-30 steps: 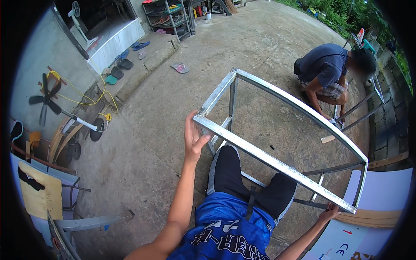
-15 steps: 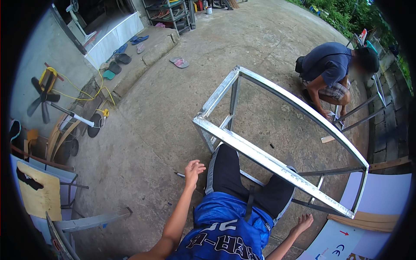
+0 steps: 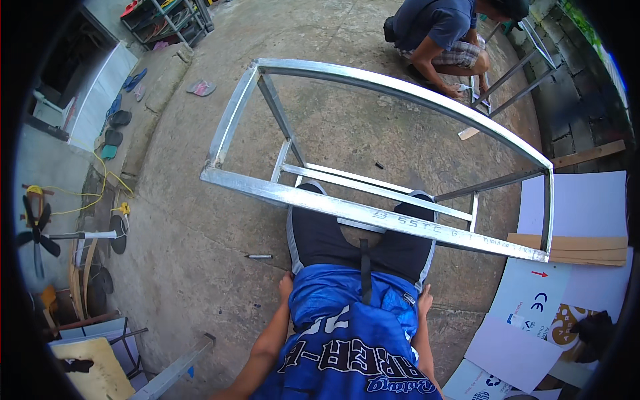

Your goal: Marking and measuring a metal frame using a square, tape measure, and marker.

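On the grey, stained concrete ground (image 3: pixel 200 280), between the raised concrete step (image 3: pixel 163 83) at the left edge and the dark grey block wall (image 3: pixel 567 93) at the right: a long silver frame of welded square metal tubing (image 3: pixel 320 201), the person's thighs beneath its near top bar. Left hand (image 3: pixel 285 287) low at the left hip, beside the shiny blue jersey (image 3: pixel 360 320), well apart from the frame; fingers mostly hidden, cannot tell how far open or whether gripping cloth. Right hand (image 3: pixel 425 300) at the right hip, also off the frame; fingers too small to read, cannot tell their spread or hold. Left of the left thigh, flat on the ground, a slim dark-and-silver marker-like stick (image 3: pixel 259 256). Near the wall, a crouching co-worker in dark blue shirt (image 3: pixel 437 27).
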Available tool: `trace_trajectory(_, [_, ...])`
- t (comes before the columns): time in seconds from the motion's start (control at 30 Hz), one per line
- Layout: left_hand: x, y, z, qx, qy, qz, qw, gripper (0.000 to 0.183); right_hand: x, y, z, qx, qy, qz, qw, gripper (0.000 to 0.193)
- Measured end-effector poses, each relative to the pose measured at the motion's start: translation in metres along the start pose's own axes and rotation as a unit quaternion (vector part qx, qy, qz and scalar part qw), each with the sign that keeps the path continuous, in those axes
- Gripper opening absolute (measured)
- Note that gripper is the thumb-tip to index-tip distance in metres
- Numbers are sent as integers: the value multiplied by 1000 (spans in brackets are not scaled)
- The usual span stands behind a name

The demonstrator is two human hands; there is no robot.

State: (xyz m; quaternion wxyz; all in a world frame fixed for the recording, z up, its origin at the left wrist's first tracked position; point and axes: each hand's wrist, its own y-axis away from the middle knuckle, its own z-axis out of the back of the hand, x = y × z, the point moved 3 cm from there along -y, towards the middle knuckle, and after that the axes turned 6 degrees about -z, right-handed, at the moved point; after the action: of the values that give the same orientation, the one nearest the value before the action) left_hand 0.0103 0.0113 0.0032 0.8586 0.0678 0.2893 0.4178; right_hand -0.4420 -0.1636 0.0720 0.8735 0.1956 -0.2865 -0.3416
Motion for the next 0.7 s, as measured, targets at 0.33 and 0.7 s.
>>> trace_trajectory(0.33, [15, 26, -4, 113, 43, 17, 993, 40, -79, 44, -40, 115, 11, -61, 991, 60])
trace_trajectory(0.7, [10, -4, 42, 113, 35, 49, 992, 43, -74, 54, -61, 134, -3, -101, 986, 53])
